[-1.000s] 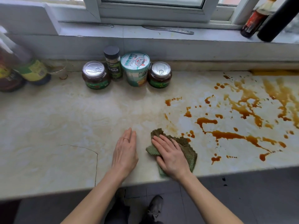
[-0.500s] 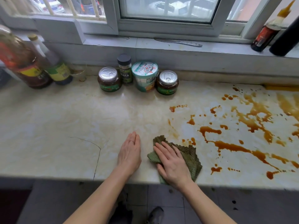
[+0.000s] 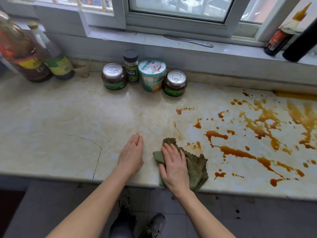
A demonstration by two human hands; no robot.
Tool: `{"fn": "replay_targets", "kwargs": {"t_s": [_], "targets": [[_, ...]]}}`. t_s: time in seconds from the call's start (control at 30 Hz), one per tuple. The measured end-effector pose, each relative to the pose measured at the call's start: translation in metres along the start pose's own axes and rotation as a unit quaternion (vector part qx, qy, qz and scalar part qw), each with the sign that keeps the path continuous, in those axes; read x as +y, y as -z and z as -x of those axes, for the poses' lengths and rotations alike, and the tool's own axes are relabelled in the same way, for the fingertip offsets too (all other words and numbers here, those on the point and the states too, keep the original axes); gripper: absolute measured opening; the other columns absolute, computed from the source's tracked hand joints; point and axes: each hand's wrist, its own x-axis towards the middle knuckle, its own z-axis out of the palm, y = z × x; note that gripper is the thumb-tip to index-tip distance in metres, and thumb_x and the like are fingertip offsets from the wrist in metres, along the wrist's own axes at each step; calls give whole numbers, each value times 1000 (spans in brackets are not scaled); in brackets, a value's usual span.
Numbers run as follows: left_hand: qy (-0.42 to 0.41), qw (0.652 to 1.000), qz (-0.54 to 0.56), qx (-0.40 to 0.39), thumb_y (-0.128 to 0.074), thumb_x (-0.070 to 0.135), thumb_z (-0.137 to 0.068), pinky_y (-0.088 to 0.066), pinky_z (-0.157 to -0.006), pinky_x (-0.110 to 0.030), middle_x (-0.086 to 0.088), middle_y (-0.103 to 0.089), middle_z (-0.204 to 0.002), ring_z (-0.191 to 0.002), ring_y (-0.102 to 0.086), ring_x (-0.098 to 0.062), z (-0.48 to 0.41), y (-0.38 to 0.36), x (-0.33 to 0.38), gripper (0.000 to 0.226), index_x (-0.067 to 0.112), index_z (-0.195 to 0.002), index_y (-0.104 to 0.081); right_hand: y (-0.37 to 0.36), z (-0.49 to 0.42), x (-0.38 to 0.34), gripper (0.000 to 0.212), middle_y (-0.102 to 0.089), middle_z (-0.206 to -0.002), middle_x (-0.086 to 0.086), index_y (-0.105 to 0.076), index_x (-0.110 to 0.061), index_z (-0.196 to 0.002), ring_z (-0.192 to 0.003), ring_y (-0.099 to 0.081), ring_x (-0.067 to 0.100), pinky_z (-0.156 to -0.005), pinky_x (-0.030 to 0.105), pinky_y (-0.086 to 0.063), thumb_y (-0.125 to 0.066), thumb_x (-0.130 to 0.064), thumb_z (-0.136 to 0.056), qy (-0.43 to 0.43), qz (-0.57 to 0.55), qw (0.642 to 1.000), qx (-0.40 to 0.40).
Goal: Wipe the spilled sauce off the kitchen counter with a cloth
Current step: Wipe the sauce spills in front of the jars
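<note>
A crumpled green ribbed cloth (image 3: 197, 166) lies near the front edge of the pale marble counter (image 3: 68, 117). My right hand (image 3: 173, 166) presses flat on the cloth's left part, fingers straight. My left hand (image 3: 132, 154) rests flat on the bare counter just left of it, a ring on one finger. Brown spilled sauce (image 3: 240, 152) spreads in streaks and drops over the right half of the counter, starting just right of the cloth and running to the right edge of view.
Two lidded jars (image 3: 114, 77) (image 3: 175, 83), a spice shaker (image 3: 131, 66) and a paper cup (image 3: 152, 74) stand at the back wall. Large bottles (image 3: 25, 57) stand back left. More bottles (image 3: 279, 38) lean on the windowsill. A crack (image 3: 97, 157) runs through the counter.
The camera has tilted up and shows more of the window. Both hands and the cloth stay in about the same place on the counter.
</note>
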Motion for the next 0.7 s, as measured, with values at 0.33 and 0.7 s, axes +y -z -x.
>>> {"fn": "replay_targets", "kwargs": {"t_s": [0.33, 0.7], "targets": [[0, 1000, 10, 5, -36, -8, -83, -8, -117, -26, -8, 2, -158, -145, -1, -20, 3, -2, -1, 75, 7, -149, -2, 38, 23, 78, 55, -48, -147, -1, -53, -18, -139, -139, -38, 19, -113, 44, -28, -44, -30, -86, 5, 42, 999, 7], [13, 1000, 23, 9, -36, -6, -86, -8, -117, -27, -7, 2, -158, -145, 0, -19, 2, -2, 0, 72, 7, -149, -4, 23, 16, 52, 55, -50, -146, -1, -55, -16, -137, -139, -38, 18, -116, 38, -21, -48, -22, -83, 91, -4, 995, -29]]}}
